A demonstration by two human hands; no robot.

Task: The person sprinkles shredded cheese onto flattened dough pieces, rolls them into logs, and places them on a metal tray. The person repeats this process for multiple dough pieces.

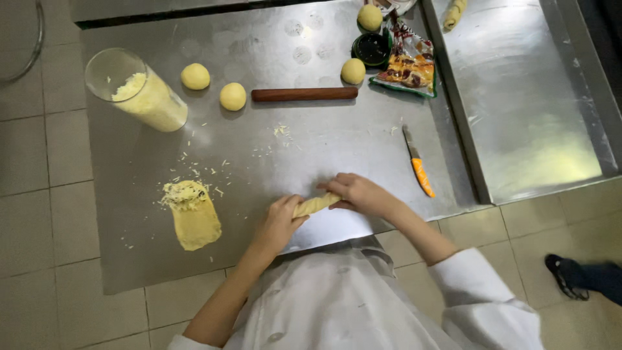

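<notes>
Steel table [311, 149] bears dough balls [195, 76]; rolling pin [304, 94]; knife [418, 170]; flattened dough [196, 223]; plastic container [139, 91].

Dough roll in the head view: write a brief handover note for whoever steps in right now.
Left hand and right hand both grip the dough roll at the steel table's near edge.
Done: one roll shaped; another lies on the tray.
Left: flattened dough topped with grated cheese, unrolled; four dough balls near the rolling pin.
Cheese container lies tipped; knife at right.
</notes>
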